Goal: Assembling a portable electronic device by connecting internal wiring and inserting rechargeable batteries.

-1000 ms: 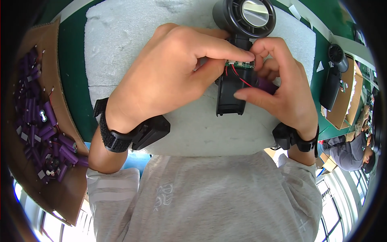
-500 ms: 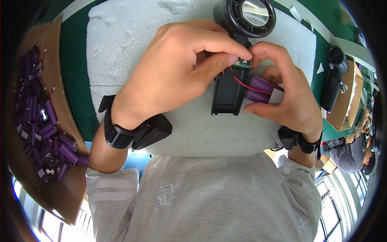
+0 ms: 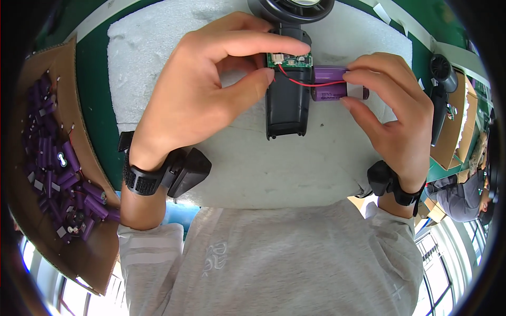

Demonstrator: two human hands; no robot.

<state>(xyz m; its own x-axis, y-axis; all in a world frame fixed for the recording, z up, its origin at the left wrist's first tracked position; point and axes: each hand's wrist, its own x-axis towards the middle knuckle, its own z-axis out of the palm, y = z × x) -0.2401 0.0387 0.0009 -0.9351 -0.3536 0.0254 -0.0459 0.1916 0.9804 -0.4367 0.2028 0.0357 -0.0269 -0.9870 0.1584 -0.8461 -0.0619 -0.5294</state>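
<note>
A black handheld fan (image 3: 287,113) lies with its round head away from me and its handle opened, showing a green circuit board (image 3: 301,60). My left hand (image 3: 211,84) grips it, index finger across the board and thumb at the handle's left side. A small white connector (image 3: 278,58) sits on the board, with red and black wires running from it to a purple battery pack (image 3: 329,93). The two-cell pack lies just right of the handle, a pale patch at its right end. My right hand (image 3: 398,105) pinches that end between thumb and fingers.
A whitish foam mat (image 3: 253,179) covers the green table. At left stands a cardboard box (image 3: 79,121) heaped with purple batteries (image 3: 58,168). Another black fan (image 3: 443,79) lies at right beside a smaller cardboard box (image 3: 464,121). A person in grey (image 3: 456,197) is farther right.
The fan has shifted away and left, its handle turned straighter. My left thumb has drawn back, uncovering the connector. The battery pack now lies level, with my right hand farther toward its right end.
</note>
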